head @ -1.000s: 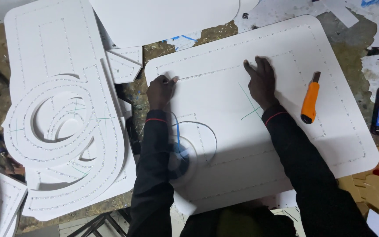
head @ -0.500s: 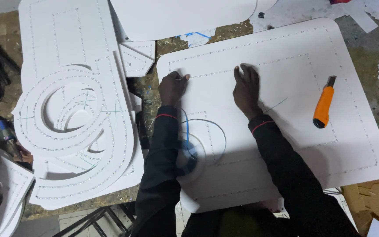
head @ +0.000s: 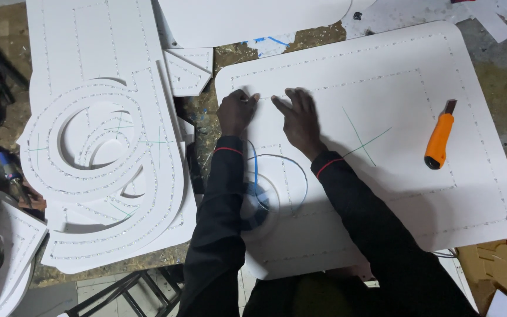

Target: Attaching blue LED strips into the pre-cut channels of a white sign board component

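The white board (head: 382, 88) lies flat on the bench. The left hand (head: 236, 111) is clenched on sth small near its top-left corner; the right hand (head: 299, 117) is spread flat beside it, prob. to steady the board. Orange knife (head: 439, 136) rests on its right part.

A big white board (head: 382, 194) with round corners lies flat on the table. Lines of tiny dots run around it. It has a green cross and a blue curve drawn on it.

The left hand (head: 237, 111) pinches a small tool, too small to identify, at the corner of a large white board (head: 382, 194), while the right hand (head: 298, 117) lies flat beside it. An orange utility knife (head: 440, 138) rests on the board, well apart; cut white shapes (head: 101, 152) are stacked to the left on the bench (head: 206, 111).
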